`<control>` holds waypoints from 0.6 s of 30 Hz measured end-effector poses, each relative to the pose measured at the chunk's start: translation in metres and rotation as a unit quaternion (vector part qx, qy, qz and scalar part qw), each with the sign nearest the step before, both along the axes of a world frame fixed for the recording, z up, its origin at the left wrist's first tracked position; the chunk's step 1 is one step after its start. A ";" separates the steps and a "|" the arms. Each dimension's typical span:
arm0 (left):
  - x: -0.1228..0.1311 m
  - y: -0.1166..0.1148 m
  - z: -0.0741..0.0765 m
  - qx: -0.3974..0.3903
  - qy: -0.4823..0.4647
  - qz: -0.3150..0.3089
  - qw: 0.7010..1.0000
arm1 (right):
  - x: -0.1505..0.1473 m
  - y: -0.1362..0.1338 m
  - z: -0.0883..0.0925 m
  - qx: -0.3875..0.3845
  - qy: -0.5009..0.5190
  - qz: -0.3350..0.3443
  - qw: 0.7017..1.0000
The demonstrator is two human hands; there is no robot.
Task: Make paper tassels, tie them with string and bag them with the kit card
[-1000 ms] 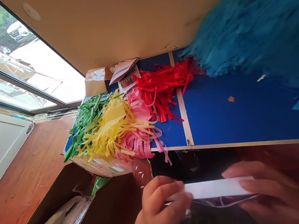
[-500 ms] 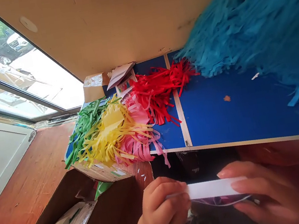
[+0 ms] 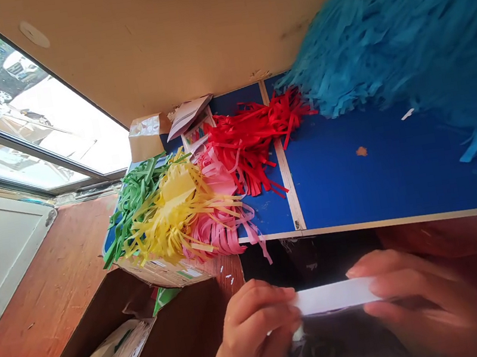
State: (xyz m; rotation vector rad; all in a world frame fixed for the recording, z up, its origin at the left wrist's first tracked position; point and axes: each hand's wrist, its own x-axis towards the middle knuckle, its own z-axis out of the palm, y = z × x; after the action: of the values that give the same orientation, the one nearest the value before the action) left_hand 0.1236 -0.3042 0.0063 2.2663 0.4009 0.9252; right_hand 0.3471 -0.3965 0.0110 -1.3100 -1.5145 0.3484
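Note:
Between my two hands, low in the head view, a flat white strip [image 3: 334, 297] is stretched nearly level. Its left end is pinched between the thumb and fingers of my left hand [image 3: 255, 326]. My right hand [image 3: 420, 294], slightly blurred, grips the other end with its fingertips. The strip's material is not clear. Beyond my hands, fringed bundles of red [image 3: 254, 134], pink [image 3: 219, 230], yellow [image 3: 175, 206] and green [image 3: 137, 200] strips lie on a blue folding table [image 3: 384, 185].
A large blue fringed heap [image 3: 388, 40] covers the table's far right. Folded paper [image 3: 188, 117] and a brown packet [image 3: 148, 135] lie near the wall. At lower left stands an open cardboard box [image 3: 178, 345] with a bag inside. A window [image 3: 93, 147] is at left.
The right end of the strip has risen a little, tilting it slightly. The thin curved edge seen under the strip no longer shows. Both hands keep their grip.

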 end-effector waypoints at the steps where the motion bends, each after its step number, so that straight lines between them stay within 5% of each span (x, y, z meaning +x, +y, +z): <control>1: -0.001 0.001 0.001 0.004 0.013 -0.006 1.000 | 0.001 -0.001 0.000 0.004 -0.010 0.003 1.000; 9: -0.004 0.004 0.006 0.057 0.017 -0.043 0.997 | 0.005 0.000 0.005 0.019 -0.069 0.037 0.997; 18: -0.005 0.004 0.001 0.067 0.001 -0.044 0.997 | 0.004 0.000 0.004 0.028 -0.018 0.040 0.999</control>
State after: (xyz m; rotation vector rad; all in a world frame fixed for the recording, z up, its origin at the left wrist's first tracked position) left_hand 0.1188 -0.3006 0.0078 2.3864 0.2431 0.9295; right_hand 0.3511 -0.3966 0.0153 -1.2189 -1.5989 0.3336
